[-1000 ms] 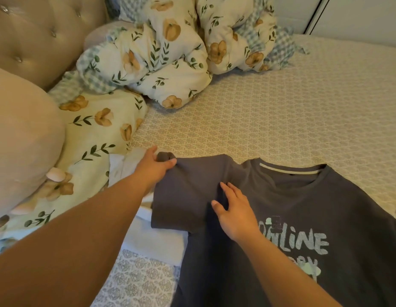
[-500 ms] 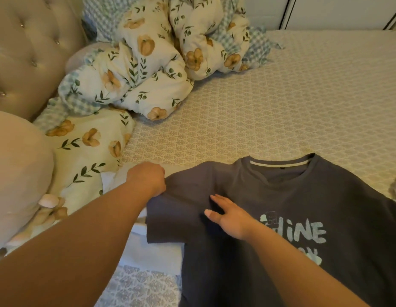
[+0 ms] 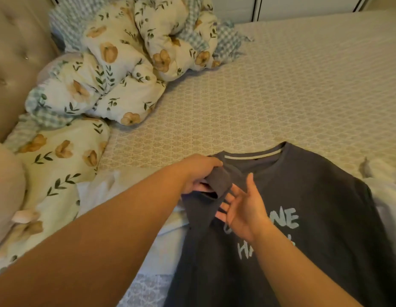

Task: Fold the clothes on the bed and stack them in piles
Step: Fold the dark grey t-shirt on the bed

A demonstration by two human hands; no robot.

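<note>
A dark grey T-shirt (image 3: 321, 218) with pale lettering lies face up on the bed, collar toward the far side. My left hand (image 3: 199, 171) grips its left sleeve and has it folded in over the chest. My right hand (image 3: 243, 209) hovers open, fingers spread, just right of the folded sleeve above the print. White garments (image 3: 108, 191) lie under and left of the shirt, and more white cloth (image 3: 385, 185) shows at the right edge.
The bed's patterned cover (image 3: 270, 96) stretches to the far side. A bunched floral duvet (image 3: 117, 69) and a floral pillow (image 3: 53, 173) crowd the left. A tufted beige headboard (image 3: 13, 63) stands behind them.
My left hand has carried the sleeve rightward over the shirt's chest. My right hand has lifted off the fabric and opened. The view has shifted left and down.
</note>
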